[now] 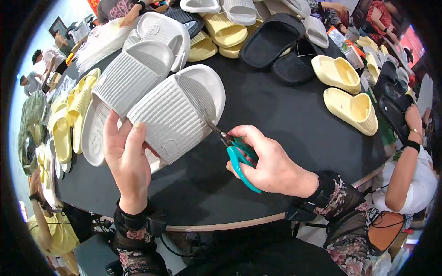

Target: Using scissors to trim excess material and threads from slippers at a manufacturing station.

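**Visitor:** What have you got in each hand just now?

**Me:** My left hand (126, 156) is wrapped around the near end of a white ribbed slide sandal (177, 112), fingers clamped on its strap, so it sits tilted up off the table. My right hand (271, 165) is closed on the teal handles of small snips (232, 149), and their dark tips touch the sandal's edge on my right side. The hands are a little apart, joined only through the sandal and the blades.

**Visitor:** How do you make that go well?

**Me:** I'd say the grip matters most: hold the sandal firmly so it cannot twist while the blades close. I judge it best to keep the tips flat along the edge and take only what sticks out, not the ribbing. Small bites are safer than one long one, and my left fingers should stay behind the strap, away from the points.

**Visitor:** And around you?

**Me:** A second white sandal (133, 76) lies just behind the one I hold, overlapping it, on the round black table (285, 110). Further back are black sandals (271, 39); two pale yellow sandals (343, 89) sit to my right, well apart from my work. More yellow ones (69, 117) are stacked at my left, and another person's arm (405, 161) rests at the right edge of the table.
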